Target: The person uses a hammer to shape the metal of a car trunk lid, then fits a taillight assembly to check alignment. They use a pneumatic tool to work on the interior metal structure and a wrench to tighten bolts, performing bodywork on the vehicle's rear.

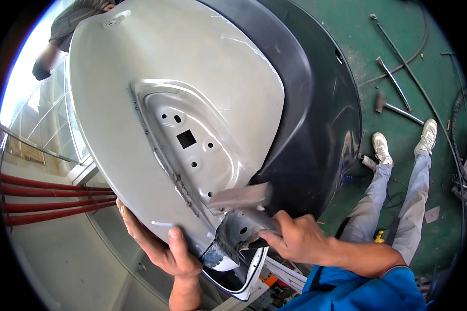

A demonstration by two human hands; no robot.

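A large light grey car body panel [171, 52] with a recess full of holes lies before me. My left hand [166, 254] grips its lower left edge, thumb on the top face and fingers spread along the rim. At the near corner sits a bent grey metal part [244, 228] with a hole and a scraped bluish end. My right hand [301, 238] is closed beside that part, its fingers curled. Just ahead of it a brownish grey block-like thing [238, 197] is smeared by motion. Whether the hand holds this thing or the metal part, I cannot tell.
A dark grey bumper-like panel [311, 103] adjoins the light one. A hammer [399, 111], a metal bar tool [394, 83] and a long rod [410, 65] lie on the green floor. Red pipes [57, 202] run at left. Another person's sleeve [72, 20] shows at far left.
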